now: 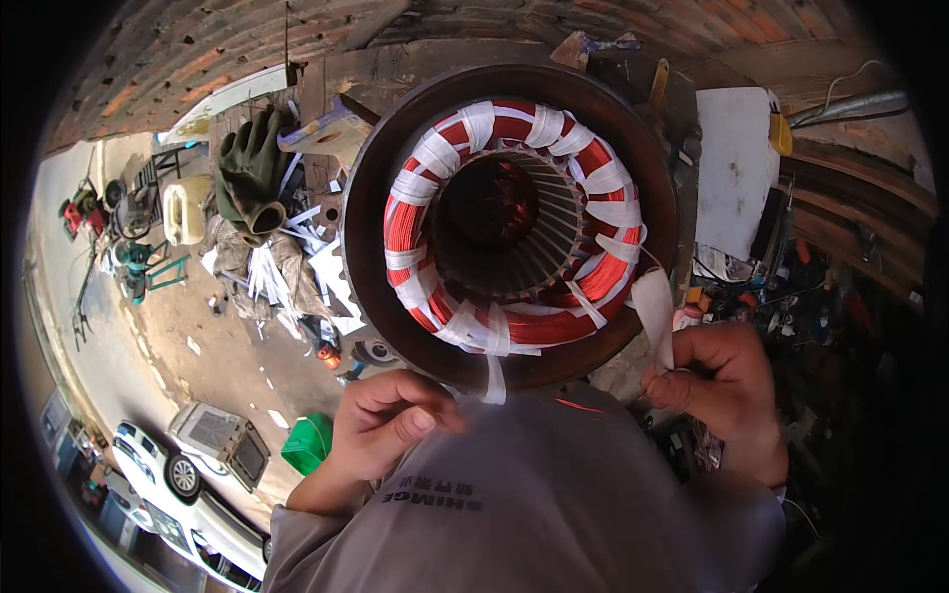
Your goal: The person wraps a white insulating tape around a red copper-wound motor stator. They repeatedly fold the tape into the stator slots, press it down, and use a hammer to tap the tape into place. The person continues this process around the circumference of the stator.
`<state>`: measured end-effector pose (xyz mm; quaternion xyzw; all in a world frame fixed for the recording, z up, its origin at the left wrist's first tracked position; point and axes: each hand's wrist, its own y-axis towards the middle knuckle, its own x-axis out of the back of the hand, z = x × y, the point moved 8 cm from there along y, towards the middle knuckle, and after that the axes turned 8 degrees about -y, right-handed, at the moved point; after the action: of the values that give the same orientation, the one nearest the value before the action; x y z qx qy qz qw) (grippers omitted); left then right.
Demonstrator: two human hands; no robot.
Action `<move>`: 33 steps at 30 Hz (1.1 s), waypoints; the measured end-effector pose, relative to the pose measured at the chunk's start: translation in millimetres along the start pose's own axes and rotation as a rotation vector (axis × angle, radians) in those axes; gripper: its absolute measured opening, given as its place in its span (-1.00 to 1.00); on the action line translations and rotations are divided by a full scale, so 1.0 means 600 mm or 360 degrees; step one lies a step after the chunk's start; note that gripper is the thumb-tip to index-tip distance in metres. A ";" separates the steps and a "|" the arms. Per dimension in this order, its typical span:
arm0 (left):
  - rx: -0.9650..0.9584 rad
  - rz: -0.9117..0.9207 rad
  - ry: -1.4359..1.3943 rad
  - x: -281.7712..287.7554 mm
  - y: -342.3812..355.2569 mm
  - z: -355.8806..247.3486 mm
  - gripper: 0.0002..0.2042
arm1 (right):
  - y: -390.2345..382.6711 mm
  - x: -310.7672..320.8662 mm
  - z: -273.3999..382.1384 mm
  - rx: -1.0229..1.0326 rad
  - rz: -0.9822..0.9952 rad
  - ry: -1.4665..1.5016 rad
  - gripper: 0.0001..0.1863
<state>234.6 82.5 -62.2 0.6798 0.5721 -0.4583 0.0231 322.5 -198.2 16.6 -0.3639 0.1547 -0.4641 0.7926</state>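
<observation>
A dark round motor stator (360,158) stands before me, its mouth facing up. Around the inner bore runs a ring of red wire winding (517,327), bound at intervals with white cloth tape (604,178). At the ring's right side a longer strip of white tape (652,311) leads out over the rim. My right hand (722,381) pinches that strip between thumb and fingers. My left hand (390,425) is half curled below the near left rim, its fingertips blurred, and nothing shows in it. Just right of those fingertips, a short tape end (495,381) hangs over the near rim.
To the left lie a dark green glove (252,163), white paper strips (265,275), a pale jerrycan (185,211) and a green container (307,443). A white board (733,173) and cluttered small parts are on the right. Beyond, a white car (183,514) is parked.
</observation>
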 end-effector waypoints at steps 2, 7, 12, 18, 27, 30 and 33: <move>-0.0026 0.0082 0.0005 -0.003 0.003 -0.005 -0.66 | 0.012 -0.001 0.011 -0.0047 -0.0025 -0.0245 -0.86; -0.0046 0.0327 -0.0137 -0.004 0.003 -0.016 -0.76 | 0.038 -0.030 0.057 0.0154 -0.0126 -0.0729 -0.88; -0.0088 0.0368 -0.0138 -0.006 0.006 -0.026 -0.76 | 0.042 -0.056 0.076 0.0475 -0.0258 -0.1018 -0.86; -0.0166 0.0505 0.0156 -0.005 0.024 -0.070 -0.77 | 0.017 -0.083 0.097 0.0682 -0.0361 -0.1341 -0.87; -0.0821 0.0560 0.1521 -0.108 0.112 -0.224 -0.77 | 0.024 -0.142 0.079 0.0813 -0.0403 -0.1750 -0.89; -0.0826 0.0912 0.2607 -0.179 0.191 -0.172 -0.83 | 0.037 -0.136 0.077 0.0683 -0.0434 -0.1662 -0.90; -0.0272 0.1207 0.3127 -0.190 0.241 -0.096 -0.81 | 0.038 -0.138 0.076 0.0618 -0.0504 -0.1656 -0.92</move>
<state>392.9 -21.4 -25.8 0.8826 0.1200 0.3724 -0.2606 320.1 -101.3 24.2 -0.4108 -0.3998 -0.3571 0.7375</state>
